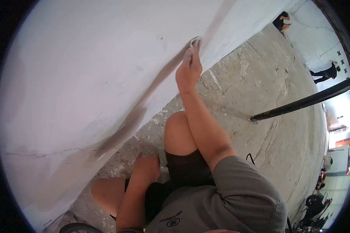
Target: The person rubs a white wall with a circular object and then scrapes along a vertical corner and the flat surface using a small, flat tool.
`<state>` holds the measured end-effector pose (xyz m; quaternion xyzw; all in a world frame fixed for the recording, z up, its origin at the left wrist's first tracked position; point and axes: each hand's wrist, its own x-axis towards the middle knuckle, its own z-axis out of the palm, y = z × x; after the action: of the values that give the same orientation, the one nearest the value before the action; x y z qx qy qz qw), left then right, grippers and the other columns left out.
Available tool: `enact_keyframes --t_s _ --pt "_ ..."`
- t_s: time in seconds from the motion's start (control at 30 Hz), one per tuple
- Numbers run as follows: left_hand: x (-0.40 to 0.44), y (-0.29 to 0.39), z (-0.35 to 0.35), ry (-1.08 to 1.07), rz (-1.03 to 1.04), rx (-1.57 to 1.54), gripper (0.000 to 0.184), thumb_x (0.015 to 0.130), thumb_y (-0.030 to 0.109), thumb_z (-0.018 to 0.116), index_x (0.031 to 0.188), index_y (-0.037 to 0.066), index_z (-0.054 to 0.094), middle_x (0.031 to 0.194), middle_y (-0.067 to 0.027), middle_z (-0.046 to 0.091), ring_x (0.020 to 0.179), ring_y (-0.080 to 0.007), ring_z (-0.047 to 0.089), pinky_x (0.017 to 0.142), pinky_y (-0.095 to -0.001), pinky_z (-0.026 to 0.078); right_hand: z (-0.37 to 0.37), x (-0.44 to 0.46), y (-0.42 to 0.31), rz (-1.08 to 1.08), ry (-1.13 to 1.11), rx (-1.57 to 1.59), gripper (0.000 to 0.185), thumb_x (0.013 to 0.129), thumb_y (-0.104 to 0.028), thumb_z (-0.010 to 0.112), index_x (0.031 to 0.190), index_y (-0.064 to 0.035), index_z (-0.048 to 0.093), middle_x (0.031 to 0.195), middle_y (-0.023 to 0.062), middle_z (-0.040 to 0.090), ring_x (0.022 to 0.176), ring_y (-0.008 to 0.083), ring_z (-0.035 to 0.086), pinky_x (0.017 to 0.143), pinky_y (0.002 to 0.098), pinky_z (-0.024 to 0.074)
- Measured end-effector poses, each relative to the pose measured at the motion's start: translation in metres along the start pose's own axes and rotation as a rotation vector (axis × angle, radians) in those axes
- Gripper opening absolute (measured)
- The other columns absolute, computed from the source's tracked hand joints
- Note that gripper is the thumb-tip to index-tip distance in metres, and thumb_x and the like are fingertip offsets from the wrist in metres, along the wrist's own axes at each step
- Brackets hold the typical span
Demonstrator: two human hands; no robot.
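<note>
My right hand (189,73) reaches up to the white wall (97,77), its fingers pressed together on a small folded pale sheet (195,40), perhaps sandpaper. The sheet lies against the wall's surface, mostly covered by the fingers. Low down between my bent knees is my left hand (147,167), apart from the wall. Its fingers look curled in, and what they hold, if anything, is hidden.
Rough concrete floor (256,77) meets the wall along a slanting edge. A black pole (303,103) rises from it at my right. Two people in dark clothes (326,72) (281,22) are by the far walls. Motorbikes (315,207) stand at lower right; part of a wheel (79,228) shows below.
</note>
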<state>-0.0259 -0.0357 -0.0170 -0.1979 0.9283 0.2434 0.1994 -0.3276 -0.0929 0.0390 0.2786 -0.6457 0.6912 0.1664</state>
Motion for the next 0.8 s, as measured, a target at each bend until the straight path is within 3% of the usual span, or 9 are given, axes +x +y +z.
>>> enact_keyframes --t_s 0.03,0.17,0.4,0.67,0.73,0.8 --pt "0.001 -0.002 0.004 0.057 0.024 0.013 0.022 0.087 0.012 0.048 0.101 -0.001 0.058 0.079 -0.0221 0.068 0.084 -0.0384 0.068 0.108 -0.0519 0.035 0.002 -0.002 -0.003 -0.108 -0.019 0.021 0.041 0.103 -0.013 0.043 0.138 0.0091 0.045 0.151 0.0242 0.036 0.141 0.0291 0.035 0.112 0.0311 0.0323" --pt "-0.003 0.003 0.0 0.072 0.027 0.018 0.022 0.09 0.013 0.047 0.103 0.0 0.058 0.079 -0.0219 0.068 0.083 -0.0388 0.067 0.108 -0.0519 0.035 0.006 -0.013 -0.023 -0.298 -0.09 0.053 0.041 0.101 -0.006 0.045 0.139 0.0091 0.042 0.152 0.0266 0.032 0.142 0.0322 0.032 0.111 0.0336 0.035" --pt "-0.03 0.008 0.005 0.169 0.067 0.027 0.017 0.091 0.011 0.046 0.099 0.001 0.058 0.077 -0.0197 0.067 0.079 -0.0379 0.067 0.108 -0.051 0.035 0.016 -0.052 -0.065 -0.349 -0.187 0.116 0.043 0.099 -0.002 0.047 0.14 0.0078 0.043 0.151 0.0282 0.031 0.144 0.0372 0.025 0.116 0.0392 0.0258" --pt "-0.075 0.016 0.007 0.317 0.107 0.015 0.012 0.087 0.006 0.049 0.094 0.0 0.056 0.073 -0.0194 0.066 0.075 -0.0365 0.067 0.105 -0.0513 0.039 0.032 -0.107 -0.099 -0.303 -0.241 0.161 0.044 0.099 -0.001 0.046 0.141 0.0081 0.041 0.152 0.0289 0.03 0.145 0.0402 0.021 0.117 0.0415 0.0234" --pt "-0.086 0.018 -0.001 0.228 0.066 -0.006 0.017 0.086 0.006 0.054 0.101 0.0 0.058 0.081 -0.0208 0.068 0.086 -0.0387 0.067 0.107 -0.0519 0.038 0.035 -0.122 -0.105 -0.273 -0.262 0.171 0.044 0.099 -0.001 0.045 0.142 0.0081 0.039 0.152 0.0289 0.028 0.145 0.0401 0.019 0.117 0.0415 0.0222" --pt "-0.098 0.021 -0.006 0.23 0.053 -0.024 0.017 0.085 0.006 0.053 0.101 0.0 0.057 0.081 -0.0205 0.068 0.086 -0.0388 0.067 0.107 -0.0517 0.038 0.036 -0.139 -0.111 -0.244 -0.28 0.169 0.045 0.099 -0.002 0.044 0.143 0.0081 0.038 0.153 0.0288 0.027 0.146 0.04 0.018 0.118 0.0416 0.021"
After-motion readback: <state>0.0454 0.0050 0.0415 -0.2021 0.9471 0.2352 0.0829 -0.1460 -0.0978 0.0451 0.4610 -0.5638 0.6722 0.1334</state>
